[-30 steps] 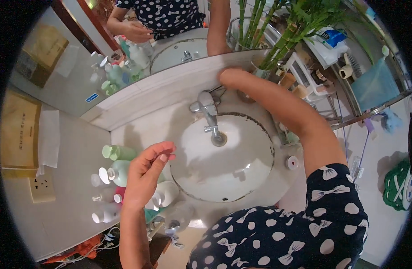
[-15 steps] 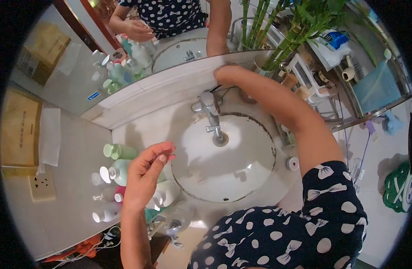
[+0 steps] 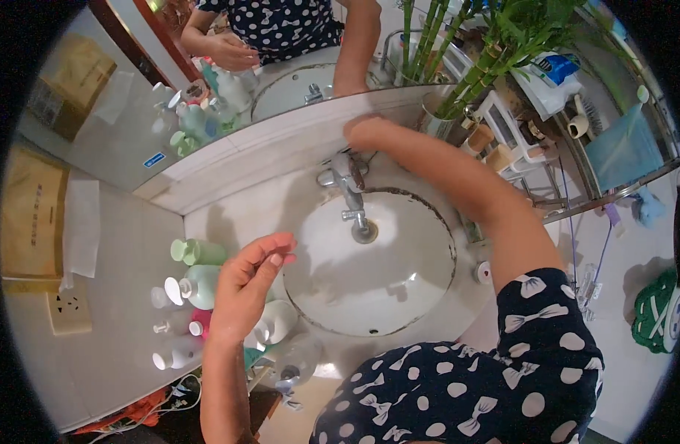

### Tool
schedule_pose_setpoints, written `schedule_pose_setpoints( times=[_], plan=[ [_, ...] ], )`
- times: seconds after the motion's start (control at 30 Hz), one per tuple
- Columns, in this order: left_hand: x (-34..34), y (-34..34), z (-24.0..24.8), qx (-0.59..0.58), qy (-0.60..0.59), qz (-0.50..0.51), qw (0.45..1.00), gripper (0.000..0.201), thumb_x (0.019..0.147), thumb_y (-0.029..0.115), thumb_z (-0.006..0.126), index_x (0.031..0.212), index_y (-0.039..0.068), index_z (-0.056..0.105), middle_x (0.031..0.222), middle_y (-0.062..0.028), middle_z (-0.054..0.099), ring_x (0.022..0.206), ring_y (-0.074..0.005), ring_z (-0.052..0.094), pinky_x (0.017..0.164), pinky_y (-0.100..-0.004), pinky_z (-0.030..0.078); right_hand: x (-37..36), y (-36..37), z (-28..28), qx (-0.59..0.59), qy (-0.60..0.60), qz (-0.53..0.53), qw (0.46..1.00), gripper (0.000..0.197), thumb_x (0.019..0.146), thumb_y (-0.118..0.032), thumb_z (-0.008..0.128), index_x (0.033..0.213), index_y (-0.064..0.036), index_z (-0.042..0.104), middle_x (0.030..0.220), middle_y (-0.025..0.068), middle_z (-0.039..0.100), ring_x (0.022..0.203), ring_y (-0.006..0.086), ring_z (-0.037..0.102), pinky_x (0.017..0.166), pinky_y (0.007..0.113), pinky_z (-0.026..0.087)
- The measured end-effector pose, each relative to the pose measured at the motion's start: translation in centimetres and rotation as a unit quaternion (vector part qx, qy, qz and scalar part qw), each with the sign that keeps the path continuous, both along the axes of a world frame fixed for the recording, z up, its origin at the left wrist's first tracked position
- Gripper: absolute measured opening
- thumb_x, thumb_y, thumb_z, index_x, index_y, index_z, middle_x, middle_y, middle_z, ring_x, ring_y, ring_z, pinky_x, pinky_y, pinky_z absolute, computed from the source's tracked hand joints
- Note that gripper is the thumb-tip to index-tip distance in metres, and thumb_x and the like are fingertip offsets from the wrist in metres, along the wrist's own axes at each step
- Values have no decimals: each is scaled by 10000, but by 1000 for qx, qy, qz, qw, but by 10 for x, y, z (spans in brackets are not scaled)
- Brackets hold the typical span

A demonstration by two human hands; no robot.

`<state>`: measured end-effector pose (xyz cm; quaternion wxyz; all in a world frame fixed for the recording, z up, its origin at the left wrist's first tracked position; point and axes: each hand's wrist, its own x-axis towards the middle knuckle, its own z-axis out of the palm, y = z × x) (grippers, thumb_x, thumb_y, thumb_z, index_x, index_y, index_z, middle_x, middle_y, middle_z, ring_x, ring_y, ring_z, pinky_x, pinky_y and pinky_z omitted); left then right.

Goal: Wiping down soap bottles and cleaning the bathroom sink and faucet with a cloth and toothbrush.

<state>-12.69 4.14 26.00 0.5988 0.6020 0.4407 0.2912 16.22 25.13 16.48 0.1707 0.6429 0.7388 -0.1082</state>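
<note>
Over the left rim of the white oval sink (image 3: pixel 332 285), my left hand (image 3: pixel 247 285) hangs with its fingers loosely curved and the thumb a little apart. Nothing shows between them. My right arm reaches across the back of the sink, and my right hand (image 3: pixel 366 135) is by the low back wall, just above the chrome faucet (image 3: pixel 347 181). Its fingers are hidden and smeared, so their hold does not show. Beneath and beside my left hand stand several bottles, among them a light green one (image 3: pixel 199 251) and a pale green pump bottle (image 3: pixel 201 286).
A mirror (image 3: pixel 295 44) runs along the back. At the back right are bamboo stalks (image 3: pixel 469 78) in a glass vase (image 3: pixel 436 122) and a white rack (image 3: pixel 506 133) of small items. A clear rounded container (image 3: pixel 299 359) stands at the front left; a green brush (image 3: pixel 654 311) hangs at the right.
My right hand has moved slightly left and toward the faucet's back. My left hand has shifted a little to the right, its fingers much the same.
</note>
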Motion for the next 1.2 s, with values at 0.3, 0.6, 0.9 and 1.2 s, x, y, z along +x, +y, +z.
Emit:
schedule_pose_setpoints(
  times=[0.3,0.6,0.9,1.2],
  plan=[
    [6,-1,3,1,4,-9,1000,295,978,140,526,1229,-4,586,1149,-97,656,1013,-196,630,929,-321,461,27,-17,-4,16,-39,14,999,311,855,-139,604,1125,-5,680,1215,181,641,1118,319,626,900,437,516],
    [0,-9,-3,-18,-11,-7,1000,283,977,120,530,1223,-8,587,1141,-97,656,1020,-194,627,933,-324,462,-15,-9,6,-59,-10,26,998,358,874,-174,612,1193,-18,650,1285,182,601,1164,341,596,881,532,508],
    [6,-8,-4,-20,-8,-4,1000,281,977,84,505,1226,-22,580,1150,-105,648,1028,-199,624,942,-327,463,-79,-12,20,24,-23,68,997,337,880,-97,592,1206,-35,647,1300,158,598,1149,322,611,925,466,502],
    [7,-6,-8,-27,-4,-13,1000,283,979,84,516,1235,-25,571,1163,-102,642,1040,-191,614,959,-326,458,-99,-19,-18,85,34,89,992,296,868,-118,603,1148,-71,689,1218,132,653,1140,298,620,894,425,515]
  ],
)
